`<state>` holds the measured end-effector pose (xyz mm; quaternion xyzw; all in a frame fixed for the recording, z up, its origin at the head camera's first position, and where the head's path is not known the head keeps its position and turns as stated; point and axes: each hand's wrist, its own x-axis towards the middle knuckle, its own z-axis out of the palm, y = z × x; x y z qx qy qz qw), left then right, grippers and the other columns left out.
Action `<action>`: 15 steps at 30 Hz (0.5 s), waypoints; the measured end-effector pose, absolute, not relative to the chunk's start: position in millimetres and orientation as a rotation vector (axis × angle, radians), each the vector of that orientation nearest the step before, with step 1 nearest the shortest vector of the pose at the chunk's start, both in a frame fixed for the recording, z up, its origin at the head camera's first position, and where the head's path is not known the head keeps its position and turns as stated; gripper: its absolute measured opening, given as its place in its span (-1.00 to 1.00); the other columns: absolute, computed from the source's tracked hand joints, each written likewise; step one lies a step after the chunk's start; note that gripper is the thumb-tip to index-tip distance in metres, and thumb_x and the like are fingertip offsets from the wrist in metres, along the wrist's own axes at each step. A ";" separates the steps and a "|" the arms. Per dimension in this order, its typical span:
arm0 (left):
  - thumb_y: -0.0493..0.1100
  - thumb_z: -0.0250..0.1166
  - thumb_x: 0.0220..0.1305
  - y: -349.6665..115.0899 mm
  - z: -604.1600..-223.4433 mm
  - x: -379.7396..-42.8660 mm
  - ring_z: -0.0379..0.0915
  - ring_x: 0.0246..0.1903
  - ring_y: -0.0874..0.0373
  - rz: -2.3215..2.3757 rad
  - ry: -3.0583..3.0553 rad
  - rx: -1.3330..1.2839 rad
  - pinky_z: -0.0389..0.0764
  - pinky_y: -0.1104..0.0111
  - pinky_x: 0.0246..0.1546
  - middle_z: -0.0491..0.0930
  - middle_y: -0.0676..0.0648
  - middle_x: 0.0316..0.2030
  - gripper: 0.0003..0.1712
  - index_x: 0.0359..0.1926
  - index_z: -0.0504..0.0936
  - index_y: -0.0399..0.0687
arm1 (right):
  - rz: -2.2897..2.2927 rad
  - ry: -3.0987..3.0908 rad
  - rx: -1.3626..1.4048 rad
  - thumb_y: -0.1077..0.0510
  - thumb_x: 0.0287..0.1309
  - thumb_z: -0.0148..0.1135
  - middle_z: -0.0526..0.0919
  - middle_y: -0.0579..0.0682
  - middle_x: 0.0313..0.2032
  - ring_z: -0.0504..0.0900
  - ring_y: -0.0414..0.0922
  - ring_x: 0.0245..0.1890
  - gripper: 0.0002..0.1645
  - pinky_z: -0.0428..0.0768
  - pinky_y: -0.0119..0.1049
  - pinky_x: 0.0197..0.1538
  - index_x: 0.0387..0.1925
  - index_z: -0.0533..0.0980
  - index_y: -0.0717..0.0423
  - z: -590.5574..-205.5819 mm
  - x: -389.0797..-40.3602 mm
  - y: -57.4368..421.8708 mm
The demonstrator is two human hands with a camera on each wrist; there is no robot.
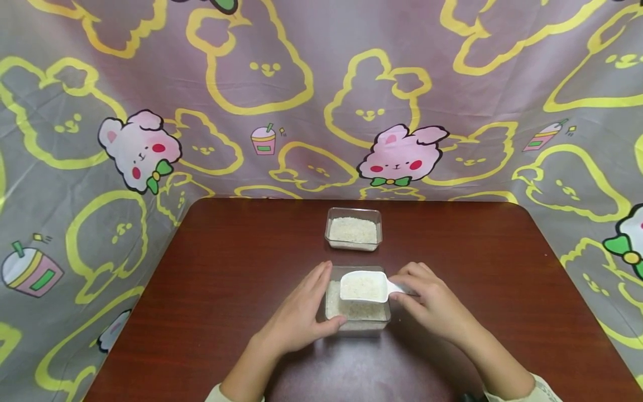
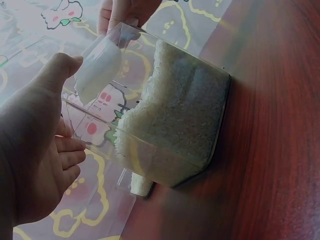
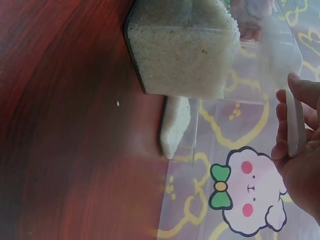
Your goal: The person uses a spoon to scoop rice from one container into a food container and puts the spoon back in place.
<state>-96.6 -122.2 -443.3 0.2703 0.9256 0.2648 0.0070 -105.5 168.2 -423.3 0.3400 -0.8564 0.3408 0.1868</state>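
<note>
A white plastic scoop (image 1: 364,286) heaped with white rice is held level over the near clear container (image 1: 359,329). My right hand (image 1: 432,298) grips its handle (image 3: 296,125) between thumb and curled fingers. Rice (image 2: 175,100) lies in that container, with a hollowed slope showing through the wall in the left wrist view. At the container's left side is my left hand (image 1: 301,312), its fingers fairly straight and spread, touching near the rim, thumb toward the front corner.
Behind the near container stands a second, shallower-looking clear container (image 1: 354,245) with rice in it. A single loose grain (image 3: 118,103) lies on the reddish-brown table (image 1: 226,268). A patterned curtain (image 1: 311,84) hangs around the table's back and sides.
</note>
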 end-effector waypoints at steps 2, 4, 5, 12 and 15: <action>0.36 0.22 0.19 -122.0 -443.4 -96.6 -0.17 0.53 0.11 0.825 2.897 0.849 0.04 0.15 0.51 -0.11 -0.05 0.56 0.17 0.56 -0.11 -0.14 | 0.960 -2.407 0.957 0.35 -0.07 0.47 0.57 -0.24 -0.23 0.44 -0.28 -0.18 -0.63 0.43 -0.61 -0.19 -0.15 0.67 0.08 -422.3 -106.0 168.6; 0.36 0.22 0.19 -121.9 -443.6 -96.8 -0.17 0.53 0.12 0.820 2.901 0.851 0.04 0.16 0.51 -0.11 -0.05 0.56 0.17 0.56 -0.11 -0.14 | 0.955 -2.404 0.958 0.35 -0.08 0.47 0.57 -0.25 -0.24 0.44 -0.28 -0.18 -0.63 0.42 -0.60 -0.19 -0.15 0.67 0.08 -421.2 -106.7 169.0; 0.36 0.22 0.19 -121.9 -443.8 -96.9 -0.17 0.53 0.12 0.819 2.902 0.853 0.04 0.16 0.51 -0.10 -0.05 0.56 0.17 0.56 -0.11 -0.14 | 0.954 -2.402 0.960 0.35 -0.08 0.47 0.57 -0.25 -0.24 0.44 -0.28 -0.18 -0.63 0.42 -0.59 -0.19 -0.15 0.67 0.08 -420.3 -107.1 169.2; 0.36 0.22 0.19 -122.5 -444.8 -97.5 -0.15 0.53 0.11 0.810 2.916 0.863 0.05 0.17 0.51 -0.09 -0.06 0.56 0.17 0.56 -0.10 -0.16 | 0.979 -2.383 0.970 0.36 -0.10 0.48 0.58 -0.21 -0.24 0.44 -0.28 -0.19 -0.61 0.42 -0.59 -0.22 -0.14 0.67 0.07 -409.4 -111.1 170.3; 0.35 0.23 0.19 -122.6 -445.4 -98.0 -0.16 0.53 0.12 0.815 2.919 0.873 0.07 0.14 0.51 -0.08 -0.06 0.56 0.17 0.56 -0.10 -0.16 | 0.985 -2.376 0.968 0.36 -0.10 0.48 0.58 -0.20 -0.24 0.44 -0.27 -0.20 -0.61 0.42 -0.56 -0.23 -0.15 0.67 0.07 -403.7 -115.3 170.7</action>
